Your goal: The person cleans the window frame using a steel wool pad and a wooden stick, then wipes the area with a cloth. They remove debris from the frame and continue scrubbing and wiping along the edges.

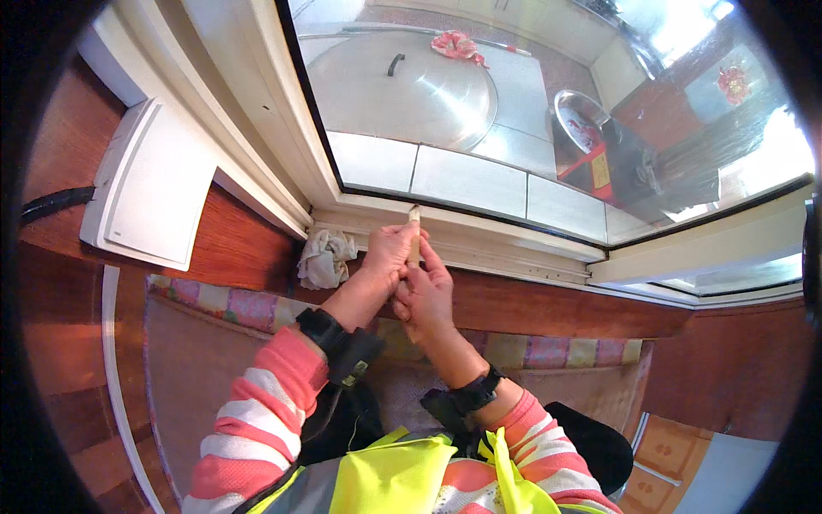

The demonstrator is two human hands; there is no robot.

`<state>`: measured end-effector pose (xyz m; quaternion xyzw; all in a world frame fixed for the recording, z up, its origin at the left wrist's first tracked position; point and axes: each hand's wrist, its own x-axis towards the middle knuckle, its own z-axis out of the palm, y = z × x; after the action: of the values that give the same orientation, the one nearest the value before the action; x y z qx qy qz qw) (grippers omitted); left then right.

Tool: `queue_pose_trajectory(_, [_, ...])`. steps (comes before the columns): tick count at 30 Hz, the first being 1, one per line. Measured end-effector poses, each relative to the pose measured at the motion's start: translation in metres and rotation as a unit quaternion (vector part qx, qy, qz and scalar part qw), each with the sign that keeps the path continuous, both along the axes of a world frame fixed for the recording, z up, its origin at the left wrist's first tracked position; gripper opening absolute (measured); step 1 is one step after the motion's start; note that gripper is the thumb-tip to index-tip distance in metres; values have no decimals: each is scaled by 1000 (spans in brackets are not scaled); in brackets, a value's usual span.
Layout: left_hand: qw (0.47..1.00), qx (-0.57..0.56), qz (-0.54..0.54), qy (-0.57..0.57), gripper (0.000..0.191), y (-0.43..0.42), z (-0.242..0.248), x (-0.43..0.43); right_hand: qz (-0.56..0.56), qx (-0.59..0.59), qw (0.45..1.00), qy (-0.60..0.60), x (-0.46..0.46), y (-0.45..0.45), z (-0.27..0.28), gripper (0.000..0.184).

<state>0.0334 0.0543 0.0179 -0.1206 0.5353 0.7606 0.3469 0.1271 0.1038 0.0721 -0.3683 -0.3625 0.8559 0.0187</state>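
Observation:
My left hand (387, 252) and my right hand (428, 297) are together at the lower rail of a white window frame (475, 226). Both hold a slim, light-coloured stick-like tool (415, 247), whose kind I cannot tell. Its dark far tip touches or nearly touches the frame just below the glass pane. A crumpled whitish cloth (326, 259) lies on the sill to the left of my left hand. The palms and part of the tool's near end are hidden by the fingers.
A white plastic box (151, 186) with a black cable stands at left. Behind the glass are a large round lid (411, 90) with a red-and-white cloth (457, 46), white tiles (469, 180) and a metal bowl (580, 119). The brown wooden sill (546, 302) runs below the frame.

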Motion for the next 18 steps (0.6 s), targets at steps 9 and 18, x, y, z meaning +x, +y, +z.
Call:
queue_pose_trajectory(9, [994,-66,81,40,28,7,-11,-13,35,-90,992,75,-9,13,-12,59])
queue_pose_trajectory(18, [991,-56,122,-25,22,-5,0,-22,120,-40,991,41,-25,16,5,58])
